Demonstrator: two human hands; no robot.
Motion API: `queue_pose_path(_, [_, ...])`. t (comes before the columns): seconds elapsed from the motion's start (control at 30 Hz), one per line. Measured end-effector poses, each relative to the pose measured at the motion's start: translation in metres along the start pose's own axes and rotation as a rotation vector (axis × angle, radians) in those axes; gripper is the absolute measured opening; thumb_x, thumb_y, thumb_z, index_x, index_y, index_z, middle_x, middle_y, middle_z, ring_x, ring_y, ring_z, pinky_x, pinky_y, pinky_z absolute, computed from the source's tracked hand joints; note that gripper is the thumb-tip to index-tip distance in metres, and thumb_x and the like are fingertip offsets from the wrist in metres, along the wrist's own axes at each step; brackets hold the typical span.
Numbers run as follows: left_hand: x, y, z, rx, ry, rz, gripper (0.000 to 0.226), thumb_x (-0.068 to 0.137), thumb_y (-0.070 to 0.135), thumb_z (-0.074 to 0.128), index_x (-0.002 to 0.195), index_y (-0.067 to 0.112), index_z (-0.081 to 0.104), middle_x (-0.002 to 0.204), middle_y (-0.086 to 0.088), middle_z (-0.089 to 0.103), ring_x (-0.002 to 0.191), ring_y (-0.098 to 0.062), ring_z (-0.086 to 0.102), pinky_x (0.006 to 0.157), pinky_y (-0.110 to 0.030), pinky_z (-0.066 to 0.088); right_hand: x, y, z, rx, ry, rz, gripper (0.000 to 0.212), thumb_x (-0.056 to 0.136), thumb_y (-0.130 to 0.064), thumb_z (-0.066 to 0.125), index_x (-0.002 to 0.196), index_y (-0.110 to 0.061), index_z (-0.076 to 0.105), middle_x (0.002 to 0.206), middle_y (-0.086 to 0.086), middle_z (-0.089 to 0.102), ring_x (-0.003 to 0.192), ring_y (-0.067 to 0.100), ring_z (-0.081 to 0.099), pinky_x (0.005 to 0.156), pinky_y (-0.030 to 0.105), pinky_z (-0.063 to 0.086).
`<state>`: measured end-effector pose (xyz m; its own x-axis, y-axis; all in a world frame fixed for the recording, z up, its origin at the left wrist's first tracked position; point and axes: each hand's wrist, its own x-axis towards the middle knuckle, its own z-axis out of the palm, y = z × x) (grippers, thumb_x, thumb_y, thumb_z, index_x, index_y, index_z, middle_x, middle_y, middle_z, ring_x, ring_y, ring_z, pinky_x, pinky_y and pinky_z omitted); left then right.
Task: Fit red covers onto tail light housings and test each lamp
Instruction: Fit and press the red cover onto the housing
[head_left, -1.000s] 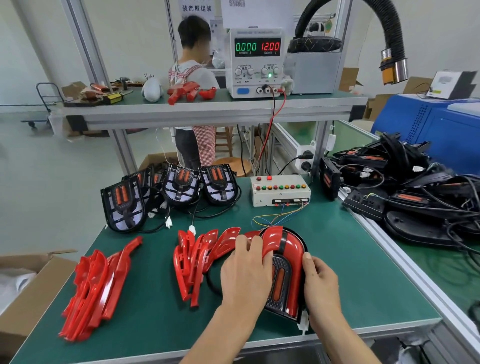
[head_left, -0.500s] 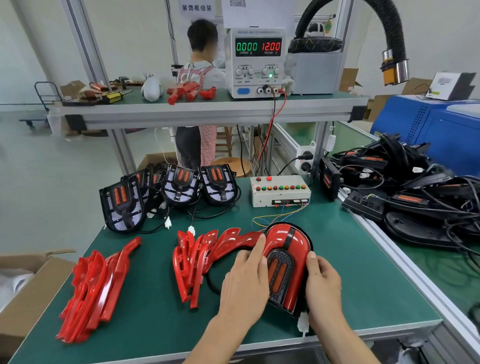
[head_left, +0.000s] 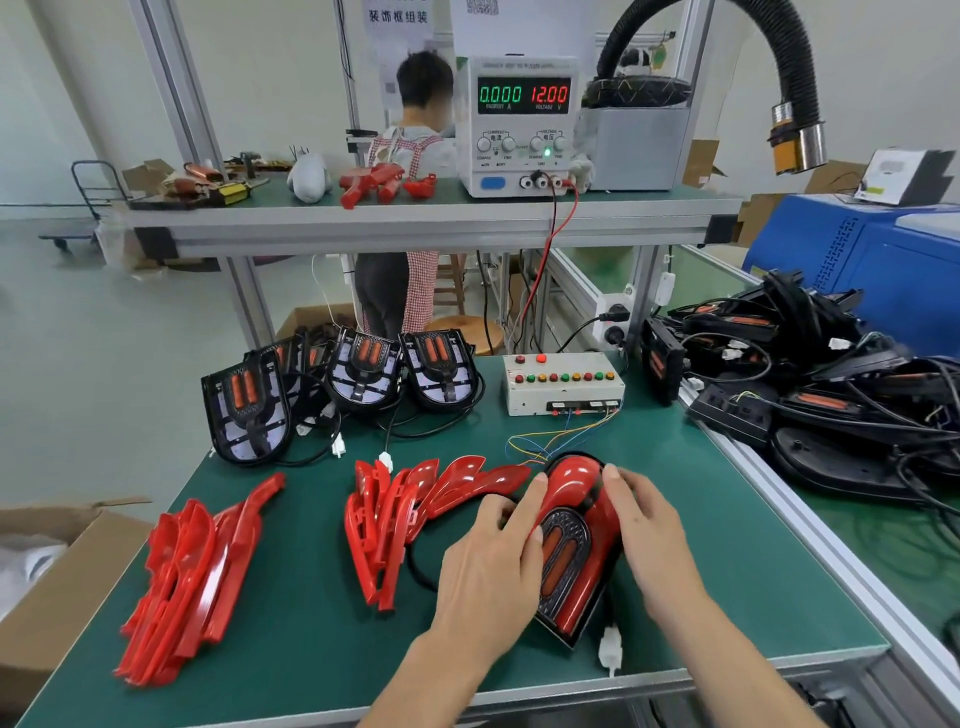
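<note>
Glossy red cover (head_left: 576, 486) seated on a black, shield-shaped tail light housing (head_left: 563, 566), lying on the green matte tabletop (head_left: 291, 634). Left hand (head_left: 493, 561) and right hand (head_left: 649, 525) press its flanks, each grip flat and extended. Nested red covers (head_left: 384, 519) lie alongside; a power supply (head_left: 522, 124) stands on the shelf.

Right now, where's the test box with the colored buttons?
The test box sits at the back of the green bench, right of center, beside the bare housings and beyond the lamp under both hands.
</note>
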<state>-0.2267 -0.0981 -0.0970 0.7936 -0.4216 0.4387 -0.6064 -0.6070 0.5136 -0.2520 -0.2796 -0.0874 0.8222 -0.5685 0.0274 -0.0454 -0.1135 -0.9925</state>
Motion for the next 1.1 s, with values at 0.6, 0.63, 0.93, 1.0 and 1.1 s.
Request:
queue_pose_path(0.6, [0.008,-0.002,-0.001,0.047,-0.021,0.109,0.053,0.103,0.040,0.039,0.156,0.040,0.034,0.115,0.010,0.048,0.084,-0.007,0.053,0.060,-0.024,0.045,0.045,-0.029,-0.002,-0.278,-0.290,0.111,0.041,0.084,-0.054,0.074,0.097,-0.015,0.068,0.088,0.005,0.077,0.084,0.026,0.075,0.081,0.042,0.061])
queue_pose_path(0.63, [0.008,-0.002,0.000,0.043,-0.022,0.104,0.054,0.103,0.040,0.039,0.156,0.041,0.032,0.115,0.011,0.047,0.084,-0.006,0.053,0.060,-0.024,0.045,0.045,-0.029,-0.001,-0.275,-0.282,0.104,0.039,0.084,-0.053,0.075,0.096,-0.016,0.069,0.087,0.004,0.077,0.084,0.026,0.075,0.082,0.042,0.061])
queue_pose_path(0.93, [0.000,-0.007,0.001,-0.577,0.045,-0.356,0.041,0.095,0.042,0.066,0.133,0.045,0.051,0.111,0.023,0.063,0.111,0.003,0.058,0.088,-0.009,0.045,0.046,-0.027,-0.001,-0.146,-0.211,0.152,0.033,0.082,-0.044,0.079,0.088,-0.012,0.071,0.078,0.008,0.077,0.068,0.028,0.074,0.068,0.040,0.064])
queue_pose_path(1.0, [-0.005,-0.010,0.002,-0.664,0.094,-0.487,0.022,0.099,0.034,0.064,0.118,0.042,0.059,0.104,0.022,0.068,0.102,0.002,0.063,0.082,-0.007,0.045,0.046,-0.027,-0.004,-0.087,-0.197,0.179,0.032,0.083,-0.041,0.079,0.088,-0.011,0.070,0.073,0.007,0.075,0.062,0.026,0.072,0.062,0.037,0.063])
queue_pose_path(1.1, [-0.010,-0.007,0.005,-0.734,0.066,-0.615,0.014,0.101,0.036,0.060,0.114,0.036,0.065,0.103,0.021,0.071,0.098,0.011,0.062,0.078,-0.004,0.045,0.047,-0.025,-0.006,-0.048,-0.179,0.206,0.035,0.083,-0.040,0.079,0.093,-0.008,0.070,0.074,0.007,0.075,0.062,0.025,0.071,0.061,0.036,0.061])
